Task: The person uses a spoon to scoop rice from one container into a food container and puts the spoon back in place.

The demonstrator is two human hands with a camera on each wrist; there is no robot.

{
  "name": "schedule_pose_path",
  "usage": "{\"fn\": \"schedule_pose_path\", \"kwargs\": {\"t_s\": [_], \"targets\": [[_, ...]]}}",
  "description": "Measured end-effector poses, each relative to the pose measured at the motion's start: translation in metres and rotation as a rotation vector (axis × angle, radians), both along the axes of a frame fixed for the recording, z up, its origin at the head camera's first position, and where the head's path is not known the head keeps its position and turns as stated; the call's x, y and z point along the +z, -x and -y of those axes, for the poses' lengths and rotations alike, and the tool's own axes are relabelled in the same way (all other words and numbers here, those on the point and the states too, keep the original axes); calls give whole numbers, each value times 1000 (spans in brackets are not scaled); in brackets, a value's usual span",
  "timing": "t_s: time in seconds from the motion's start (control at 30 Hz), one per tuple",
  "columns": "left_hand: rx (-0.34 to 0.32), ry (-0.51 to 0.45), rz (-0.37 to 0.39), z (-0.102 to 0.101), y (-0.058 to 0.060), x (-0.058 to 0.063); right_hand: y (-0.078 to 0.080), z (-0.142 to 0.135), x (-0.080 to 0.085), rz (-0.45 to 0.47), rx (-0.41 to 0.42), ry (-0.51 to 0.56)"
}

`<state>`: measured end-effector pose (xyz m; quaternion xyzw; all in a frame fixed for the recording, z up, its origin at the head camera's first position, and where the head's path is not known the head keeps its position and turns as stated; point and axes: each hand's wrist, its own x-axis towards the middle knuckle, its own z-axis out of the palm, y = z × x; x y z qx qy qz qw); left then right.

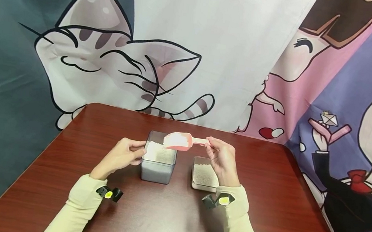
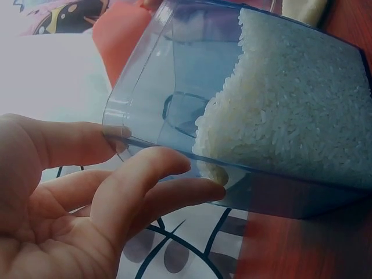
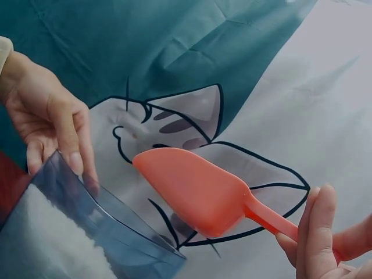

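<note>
A tall, clear bluish storage container (image 1: 156,173) stands on the table, with white rice (image 2: 290,110) heaped inside. At its left wall, my left hand (image 1: 121,156) holds the rim between thumb and fingers; some fingertips lie against the outer side in the left wrist view. My right hand (image 1: 223,159) grips the handle of a pink scoop (image 3: 195,189), level above the container's right side. White grains fill the scoop's bowl in the head view; from the right wrist camera only its underside shows.
Right of the container sits a low clear box (image 1: 203,188) with grain inside, partly behind my right hand. The brown wooden table (image 1: 158,219) meets a cartoon-printed cloth (image 1: 226,52) along its back edge. Both wrists carry small black cameras.
</note>
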<state>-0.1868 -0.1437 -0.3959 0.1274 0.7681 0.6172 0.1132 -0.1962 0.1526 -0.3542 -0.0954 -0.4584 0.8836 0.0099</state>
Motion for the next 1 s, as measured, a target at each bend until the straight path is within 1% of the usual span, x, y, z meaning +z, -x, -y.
{"fn": "schedule_pose_path", "kwargs": {"t_s": [0.2, 0.37, 0.73, 1.0], "targets": [[6, 8, 6, 2, -2, 2, -3, -14, 5, -7, -3, 8], [3, 8, 15, 1, -1, 2, -9, -29, 6, -1, -16, 19], [8, 24, 8, 1, -1, 4, -20, -71, 0, 34, -39, 90], [6, 25, 4, 1, -1, 3, -29, -96, -5, 30, -56, 89]]}}
